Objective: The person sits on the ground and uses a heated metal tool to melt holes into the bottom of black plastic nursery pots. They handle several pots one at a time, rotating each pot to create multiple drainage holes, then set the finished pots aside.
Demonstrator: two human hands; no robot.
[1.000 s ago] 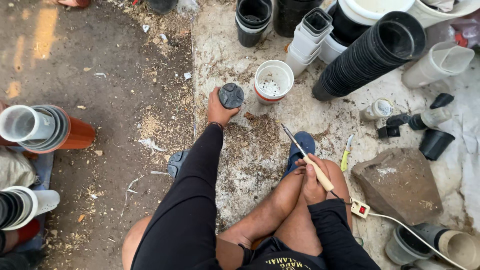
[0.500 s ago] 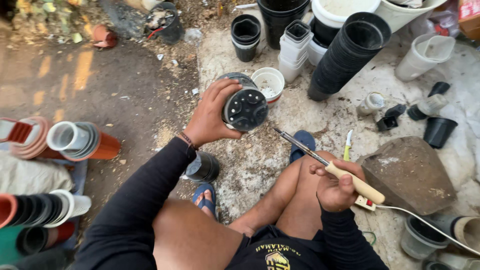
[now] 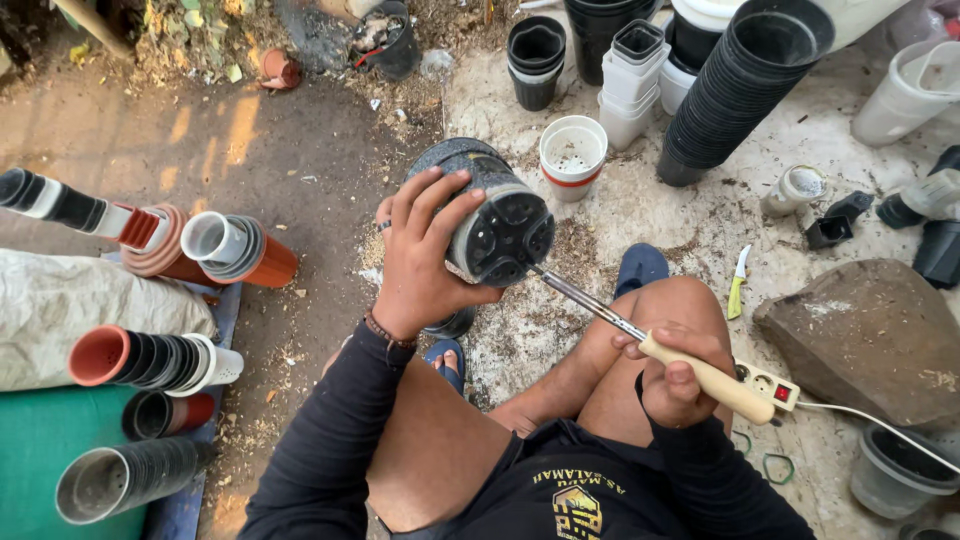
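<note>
The left hand (image 3: pixel 425 260) grips an empty black pot (image 3: pixel 495 220), now raised closer; at four o'clock, the right hand (image 3: pixel 675 375) clasps a soldering iron (image 3: pixel 640 340) touching its base.

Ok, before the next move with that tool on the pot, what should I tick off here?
1. Left hand grips the black plastic pot, base turned toward the camera: ok.
2. Right hand holds the wooden handle of the soldering iron: ok.
3. Iron tip at the pot's base edge: ok; actual contact cannot tell.
4. Left fingers away from the tip: ok.
5. Metal shaft passes just above the bare knee: not ok.
6. Power strip switched on: cannot tell.
</note>
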